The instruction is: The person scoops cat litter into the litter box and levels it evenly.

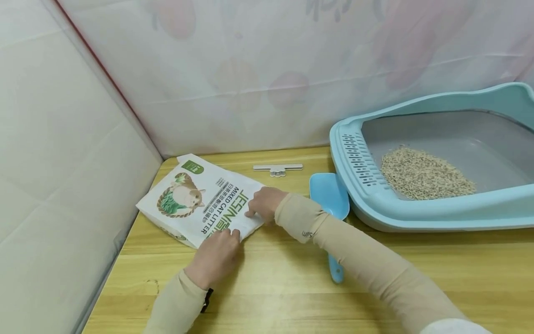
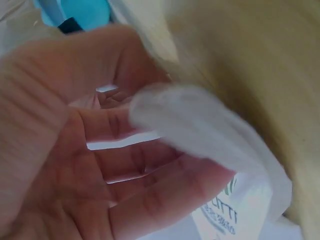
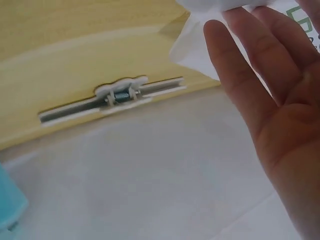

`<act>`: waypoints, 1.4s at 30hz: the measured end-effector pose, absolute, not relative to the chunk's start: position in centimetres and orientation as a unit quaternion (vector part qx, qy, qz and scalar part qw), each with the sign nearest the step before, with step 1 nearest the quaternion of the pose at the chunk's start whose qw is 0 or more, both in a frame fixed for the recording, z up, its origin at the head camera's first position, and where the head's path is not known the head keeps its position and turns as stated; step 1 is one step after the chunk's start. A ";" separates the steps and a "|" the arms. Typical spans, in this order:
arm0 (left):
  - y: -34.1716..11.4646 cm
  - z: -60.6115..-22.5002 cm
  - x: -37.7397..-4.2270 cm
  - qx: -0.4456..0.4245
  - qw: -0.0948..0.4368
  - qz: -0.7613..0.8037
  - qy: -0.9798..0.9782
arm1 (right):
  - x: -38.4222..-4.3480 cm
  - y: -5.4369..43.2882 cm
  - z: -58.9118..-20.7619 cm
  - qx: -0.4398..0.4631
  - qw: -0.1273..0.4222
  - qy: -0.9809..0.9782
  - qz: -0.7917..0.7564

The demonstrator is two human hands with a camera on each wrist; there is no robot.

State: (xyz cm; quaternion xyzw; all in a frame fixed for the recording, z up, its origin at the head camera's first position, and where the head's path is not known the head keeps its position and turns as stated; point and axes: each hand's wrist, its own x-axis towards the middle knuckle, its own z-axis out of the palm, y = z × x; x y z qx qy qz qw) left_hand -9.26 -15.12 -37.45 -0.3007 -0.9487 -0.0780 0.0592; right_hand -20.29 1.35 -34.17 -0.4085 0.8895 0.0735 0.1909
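A white cat litter bag [image 1: 198,183] with green lettering and a cat picture lies flat on the wooden table. My left hand [image 1: 218,257] grips the bag's near edge; in the left wrist view the white edge [image 2: 190,120] folds over between thumb and fingers. At the bag's right corner, my right hand [image 1: 267,204] holds the same edge with its fingers over the top. The right wrist view has the fingers [image 3: 240,75] against the white bag material [image 3: 195,50]. Both hands are close together along this edge.
A white sealing clip [image 1: 277,168] lies behind my right hand, near the wall. Under my right forearm is a blue scoop [image 1: 327,190], partly hidden. The blue litter box [image 1: 417,218] stands at the right, with a pile of litter [image 1: 425,176] inside. Fabric walls border the table.
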 end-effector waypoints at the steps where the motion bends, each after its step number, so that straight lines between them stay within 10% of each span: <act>1: -15.3 -37.3 -9.4 -0.299 0.048 -0.091 -0.949 | -20.3 1.3 -34.1 -0.412 0.189 0.888 0.076; 12: -19.1 -35.7 -10.8 -0.211 -0.052 -0.331 -0.918 | -21.8 1.4 -35.8 -0.506 0.047 0.851 0.132; 18: -21.0 -35.7 -11.4 -0.150 -0.098 -0.421 -0.889 | -24.1 1.2 -35.4 -0.479 0.096 0.871 0.043; 25: -21.5 -35.8 -11.7 -0.112 -0.078 -0.367 -0.920 | -26.4 0.2 -35.0 -0.431 0.110 0.892 -0.080; 36: -19.3 -36.0 -10.5 -0.118 0.018 -0.106 -0.987 | -25.8 -0.7 -36.9 -0.422 -0.117 0.899 0.035; 42: -19.0 -36.3 -9.7 -0.181 0.090 0.005 -0.979 | -25.5 -0.2 -37.0 -0.485 -0.035 0.873 -0.044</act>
